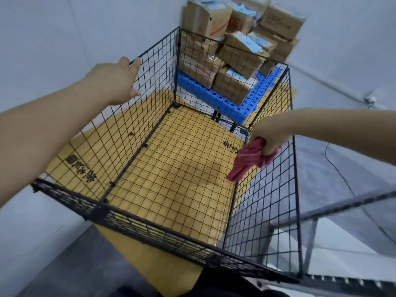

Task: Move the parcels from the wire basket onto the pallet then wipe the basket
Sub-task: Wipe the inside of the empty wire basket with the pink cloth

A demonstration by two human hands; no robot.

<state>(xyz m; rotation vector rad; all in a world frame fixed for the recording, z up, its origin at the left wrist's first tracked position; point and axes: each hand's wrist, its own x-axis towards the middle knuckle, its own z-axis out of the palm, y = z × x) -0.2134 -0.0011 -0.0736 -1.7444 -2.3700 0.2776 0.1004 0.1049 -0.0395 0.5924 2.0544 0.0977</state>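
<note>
The black wire basket (150, 224) stands in front of me on a yellow mat, with no parcels inside it. My left hand (113, 80) grips the top rim of the basket's left wall. My right hand (267, 136) holds a crumpled red cloth (246, 159) against the inner side of the right wall, near its far corner. Beyond the basket, several cardboard parcels (237, 46) are stacked on the blue plastic pallet (255, 97) in the corner of the room.
A yellow woven mat (177, 168) lies under the basket on the floor. White walls close in on the left and behind the pallet. A grey metal frame (321, 213) and a dark cable lie to the right of the basket.
</note>
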